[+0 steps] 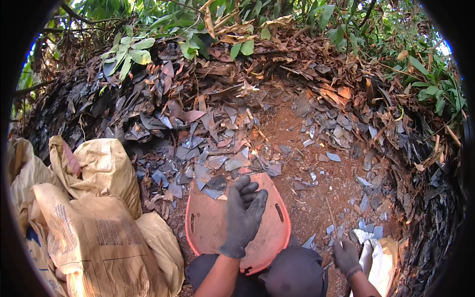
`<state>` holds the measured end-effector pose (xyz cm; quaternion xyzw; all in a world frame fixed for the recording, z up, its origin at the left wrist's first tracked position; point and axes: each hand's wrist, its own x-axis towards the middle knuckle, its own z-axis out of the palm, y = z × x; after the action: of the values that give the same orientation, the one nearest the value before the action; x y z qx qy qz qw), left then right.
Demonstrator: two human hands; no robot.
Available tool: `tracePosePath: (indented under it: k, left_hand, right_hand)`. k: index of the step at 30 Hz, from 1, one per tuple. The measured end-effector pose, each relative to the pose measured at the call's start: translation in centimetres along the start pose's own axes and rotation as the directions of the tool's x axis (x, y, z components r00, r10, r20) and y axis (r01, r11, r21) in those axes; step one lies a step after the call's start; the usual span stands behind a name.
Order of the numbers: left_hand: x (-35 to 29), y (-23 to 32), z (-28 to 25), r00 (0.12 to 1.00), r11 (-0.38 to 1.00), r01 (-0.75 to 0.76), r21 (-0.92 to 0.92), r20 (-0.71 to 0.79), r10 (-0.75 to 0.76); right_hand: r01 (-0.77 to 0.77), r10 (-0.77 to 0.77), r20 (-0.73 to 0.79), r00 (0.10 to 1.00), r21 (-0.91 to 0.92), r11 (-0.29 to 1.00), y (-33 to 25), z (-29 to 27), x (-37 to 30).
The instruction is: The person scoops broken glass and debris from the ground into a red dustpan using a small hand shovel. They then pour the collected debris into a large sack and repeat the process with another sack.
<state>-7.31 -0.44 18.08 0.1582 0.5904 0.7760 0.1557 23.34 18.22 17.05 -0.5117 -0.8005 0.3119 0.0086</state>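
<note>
My left hand (245, 210), in a dark grey glove, is raised over a faded red plastic scoop tray (210, 222) with slotted handles. Its fingers are loosely bent and the thumb stands apart; nothing shows in it. Grey flat shards (202, 175) and a darker piece (216, 183) lie at the tray's far edge, just left of the fingertips. Down at the right, my right hand (346, 255), also gloved, is closed around the lower end of a thin rod (331, 218) that points up and away. The tray's near edge rests by my knees.
Tan printed sacks (109, 237) bulge along the left. A white and tan bag (383, 260) with shards at its mouth lies right of my right hand. Layered shards (148, 114) and dead leaves form a bank ahead, around reddish soil (316, 203); green plants (133, 52) edge it.
</note>
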Motion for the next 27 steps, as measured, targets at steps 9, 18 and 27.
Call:
tracePosePath:
  k: [9, 18, 27]
  left_hand:
    - [1.8, -0.9, -1.6, 0.988, 0.964, 0.007, 0.266, -0.153, 0.035]
    - [0.8, 3.3, -4.9, 0.964, 0.795, 0.075, 0.603, -0.247, 0.096]
    - [-0.9, 26.7, -15.0, 0.93, -0.645, 0.367, 0.67, -0.26, 0.26]
  right_hand:
    - [0.441, -0.453, 0.0, 0.891, 0.234, 0.867, -20.0, 6.3, 34.5]
    - [0.455, -0.522, 0.142, 0.841, -0.708, 0.541, -38.9, 17.6, 57.0]
    - [0.557, -0.293, 0.48, 0.827, -0.623, 0.55, -39.6, 14.1, 45.1]
